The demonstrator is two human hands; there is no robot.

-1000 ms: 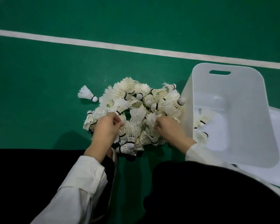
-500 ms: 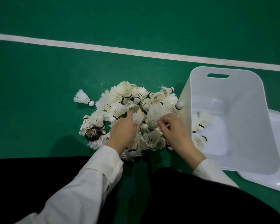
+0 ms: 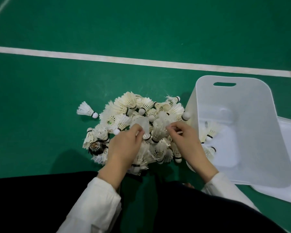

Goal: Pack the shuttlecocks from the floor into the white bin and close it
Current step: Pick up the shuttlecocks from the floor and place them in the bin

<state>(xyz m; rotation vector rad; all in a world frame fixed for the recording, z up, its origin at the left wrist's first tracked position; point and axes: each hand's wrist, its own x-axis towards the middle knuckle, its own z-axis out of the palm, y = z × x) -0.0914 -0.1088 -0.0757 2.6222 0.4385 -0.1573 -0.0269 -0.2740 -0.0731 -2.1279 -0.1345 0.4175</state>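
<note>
A heap of white feather shuttlecocks lies on the green floor left of the open white bin. The bin holds several shuttlecocks at its bottom. My left hand pinches the feathers of one shuttlecock above the heap. My right hand pinches the skirt of another shuttlecock right beside it. One shuttlecock lies apart at the heap's left.
The bin's white lid lies flat on the floor under and to the right of the bin. A white court line crosses the floor behind the heap. My dark-clothed knees fill the bottom of the view.
Both hands moved up from the near edge of the heap to its middle. Each has lifted a shuttlecock by its feathers, close together.
</note>
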